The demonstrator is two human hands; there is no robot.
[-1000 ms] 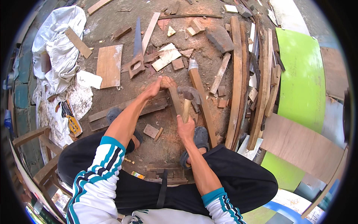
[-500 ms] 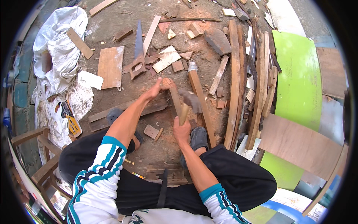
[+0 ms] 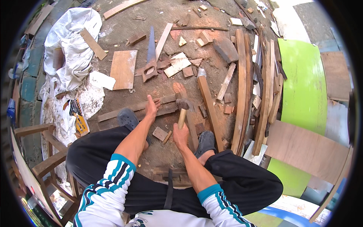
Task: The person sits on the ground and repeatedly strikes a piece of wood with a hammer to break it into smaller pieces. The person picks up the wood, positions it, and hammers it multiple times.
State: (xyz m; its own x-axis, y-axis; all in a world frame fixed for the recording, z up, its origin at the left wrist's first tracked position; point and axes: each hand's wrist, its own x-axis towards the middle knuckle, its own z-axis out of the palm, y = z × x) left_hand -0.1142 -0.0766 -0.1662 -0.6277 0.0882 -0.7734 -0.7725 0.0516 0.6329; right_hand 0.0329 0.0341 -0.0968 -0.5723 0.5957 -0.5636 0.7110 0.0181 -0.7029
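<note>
My right hand [image 3: 180,135] is closed around the wooden handle of a hammer [image 3: 182,117]. The metal head is slightly blurred and lies over a wooden bar [image 3: 191,128] whose far end is a lighter orange-brown. My left hand [image 3: 152,106] is off that bar, fingers stretched out and holding nothing, above a long dark plank [image 3: 113,114] on the ground. A thicker wooden beam [image 3: 210,109] with a whitish end lies just right of the bar, beside my right shoe [image 3: 206,143]. Near my left foot is a small wood block [image 3: 160,133].
A handsaw [image 3: 151,53] and a square board [image 3: 123,70] lie farther off among wood scraps. Long timbers [image 3: 242,94] and a green panel [image 3: 303,83] are at right. At left are a white sack [image 3: 72,41] and a wooden frame [image 3: 49,162].
My left hand has let go of the bar's far end and drawn back to the left, opening. The hammer has stayed close to the bar; the whole view has shifted slightly.
</note>
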